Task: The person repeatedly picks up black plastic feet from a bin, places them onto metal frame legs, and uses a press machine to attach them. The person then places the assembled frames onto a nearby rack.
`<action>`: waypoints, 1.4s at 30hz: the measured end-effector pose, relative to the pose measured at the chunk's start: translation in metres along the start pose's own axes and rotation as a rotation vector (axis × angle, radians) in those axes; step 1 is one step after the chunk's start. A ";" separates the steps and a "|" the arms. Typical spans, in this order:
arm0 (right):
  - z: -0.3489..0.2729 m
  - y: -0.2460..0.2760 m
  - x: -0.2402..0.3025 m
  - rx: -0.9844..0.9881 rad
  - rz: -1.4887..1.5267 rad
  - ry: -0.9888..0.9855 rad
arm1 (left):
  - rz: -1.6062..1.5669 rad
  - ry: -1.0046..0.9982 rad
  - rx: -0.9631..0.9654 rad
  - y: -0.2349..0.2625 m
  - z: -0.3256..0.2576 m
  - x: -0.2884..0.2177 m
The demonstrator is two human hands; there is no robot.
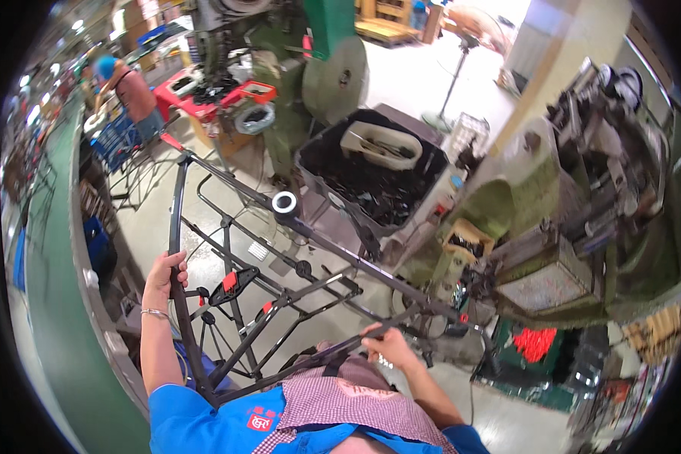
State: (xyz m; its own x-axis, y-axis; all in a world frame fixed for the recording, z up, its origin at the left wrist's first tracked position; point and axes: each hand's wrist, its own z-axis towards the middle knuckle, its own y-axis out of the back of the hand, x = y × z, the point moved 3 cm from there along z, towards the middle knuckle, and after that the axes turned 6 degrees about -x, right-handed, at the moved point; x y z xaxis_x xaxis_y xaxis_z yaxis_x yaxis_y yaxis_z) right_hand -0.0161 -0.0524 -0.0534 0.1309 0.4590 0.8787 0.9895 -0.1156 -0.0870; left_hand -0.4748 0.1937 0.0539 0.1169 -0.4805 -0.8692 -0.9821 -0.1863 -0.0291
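Black tubular frame (303,268) is held before the apron (321,405), right of the green belt (53,303) | left side tube (176,219) gripped by left hand (164,276); near tube (287,372) held by right hand (387,348), finger wrap unclear | judged stiff, bulky, rather slippery; best grasped by these two outer tubes.

Black frame (303,268) held at centre.
Left hand (166,275) grips it centre-left, right hand (390,346) lower centre; bin (325,144) upper centre, belt (59,265) far left.
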 end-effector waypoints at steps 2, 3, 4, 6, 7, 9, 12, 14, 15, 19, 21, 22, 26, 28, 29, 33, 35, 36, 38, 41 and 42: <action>0.015 0.006 -0.004 0.046 0.001 -0.015 | 0.018 -0.003 -0.035 0.002 -0.001 -0.001; 0.024 0.011 -0.005 0.076 0.020 -0.033 | 0.036 0.001 -0.051 -0.004 -0.001 0.001; 0.025 0.009 -0.017 0.083 0.043 0.000 | 0.044 -0.041 -0.047 -0.003 -0.015 0.002; 0.030 0.011 -0.038 0.112 0.000 0.050 | 0.067 -0.091 -0.080 0.000 -0.038 0.004; 0.030 0.007 -0.054 0.118 -0.011 0.063 | 0.089 -0.116 -0.112 0.003 -0.052 0.003; 0.018 -0.001 -0.078 0.167 -0.004 0.001 | 0.100 -0.130 -0.123 0.013 -0.079 0.007; 0.006 -0.021 -0.116 0.198 0.221 -0.186 | 0.118 -0.144 -0.129 0.020 -0.104 0.011; 0.001 -0.036 -0.138 0.189 0.342 -0.295 | 0.153 -0.154 -0.143 0.024 -0.115 0.010; -0.003 -0.045 -0.139 0.190 0.424 -0.368 | 0.179 -0.175 -0.132 0.030 -0.117 0.010; 0.002 -0.081 -0.131 0.171 0.496 -0.367 | 0.185 -0.205 -0.146 0.055 -0.121 0.001; 0.024 -0.098 -0.125 0.196 0.393 -0.188 | 0.149 -0.222 -0.143 0.078 -0.110 -0.008; 0.032 -0.109 -0.106 0.153 0.313 -0.102 | 0.121 -0.228 -0.129 0.096 -0.097 -0.011; 0.066 -0.166 0.007 0.025 -0.019 0.301 | 0.002 -0.220 -0.102 0.174 -0.010 -0.019; 0.074 -0.200 0.062 -0.017 -0.120 0.456 | 0.001 -0.194 -0.099 0.214 0.051 -0.003; 0.077 -0.217 0.083 -0.058 -0.152 0.521 | 0.024 -0.153 -0.076 0.227 0.078 0.006; 0.082 -0.285 0.137 -0.036 0.199 0.563 | 0.150 0.021 -0.035 0.245 0.164 0.077; 0.086 -0.311 0.153 -0.032 0.227 0.597 | 0.131 0.076 0.022 0.236 0.189 0.128; 0.089 -0.323 0.160 -0.034 0.238 0.563 | 0.148 0.188 0.020 0.227 0.193 0.152; 0.097 -0.348 0.176 -0.053 0.191 0.487 | 0.192 0.289 0.055 0.211 0.196 0.193; 0.115 -0.372 0.185 -0.155 0.023 0.370 | 0.520 0.277 0.052 0.185 0.186 0.204; 0.124 -0.380 0.183 -0.158 -0.029 0.341 | 0.600 -0.045 0.021 0.177 0.192 0.181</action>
State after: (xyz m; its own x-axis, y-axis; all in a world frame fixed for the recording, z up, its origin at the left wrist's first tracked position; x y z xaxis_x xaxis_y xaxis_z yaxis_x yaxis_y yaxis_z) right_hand -0.3600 0.1848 0.0826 0.0484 0.1473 0.9879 0.9672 -0.2538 -0.0095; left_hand -0.6555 0.2381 -0.2032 -0.4650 -0.4597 -0.7566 -0.8772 0.1240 0.4638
